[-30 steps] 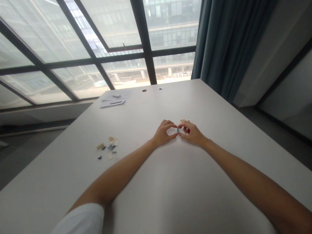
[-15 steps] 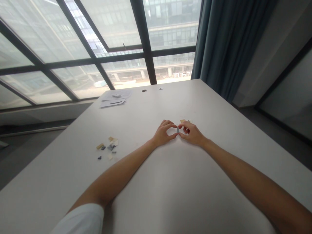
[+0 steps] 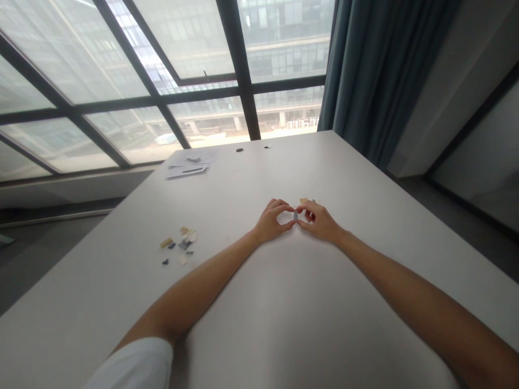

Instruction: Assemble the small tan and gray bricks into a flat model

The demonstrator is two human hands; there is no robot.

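Between my two hands, above the middle of the white table (image 3: 251, 313), is a small grey piece (image 3: 295, 216), perhaps a building brick; its exact kind is too small to make out. My left hand (image 3: 272, 220) pinches it from the left with thumb and fingertips. From the right, my right hand (image 3: 318, 220) grips the same piece between thumb and index finger, its other fingers curled. Just behind my right hand lies a tan piece (image 3: 304, 200), partly hidden by the fingers along with other small bits.
Left of my left forearm lies a loose group of small pieces: a tan one (image 3: 166, 242), a grey one (image 3: 184, 245), a dark blue one (image 3: 165, 262) and several others. Papers (image 3: 182, 172) rest at the far left corner. Windows and a blue curtain (image 3: 357, 81) stand beyond the table.
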